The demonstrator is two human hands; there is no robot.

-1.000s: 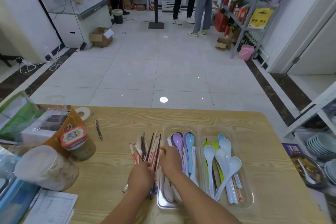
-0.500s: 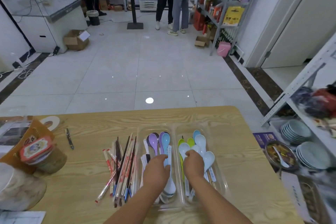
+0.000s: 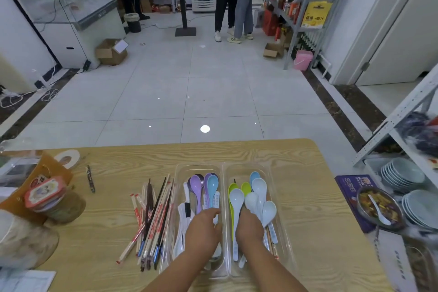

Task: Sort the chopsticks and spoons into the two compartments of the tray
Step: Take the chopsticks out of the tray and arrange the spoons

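— The fingers of the left hand bend down into the left compartment, their tips over the handles of the spoons there. The back of the hand hides them, so I cannot tell whether they pinch a handle.

— And the right hand?

— Its fingers are tucked among the pale spoons in the right compartment, and one spoon bowl lies over them. I cannot tell whether they grip or only touch.

— Take me across the table, from the left.

— Near the left edge stands a jar with a red-labelled lid. Then comes a pen, lying alone on the wood. Next is a loose pile of chopsticks, some dark and some in paper sleeves. They lie on the table just beside the tray's left wall, outside it.

— The tray?

— It is clear plastic, with two long compartments side by side. The left one holds purple and blue spoons with their bowls at the far end, and white ones nearer. The right one holds white, pale blue and green spoons, with a few sticks lying under them on the right side.

— And past it?

— Beyond the table's right edge is a purple box, with a bowl of food overlapping it. Stacked plates sit on a shelf further right.
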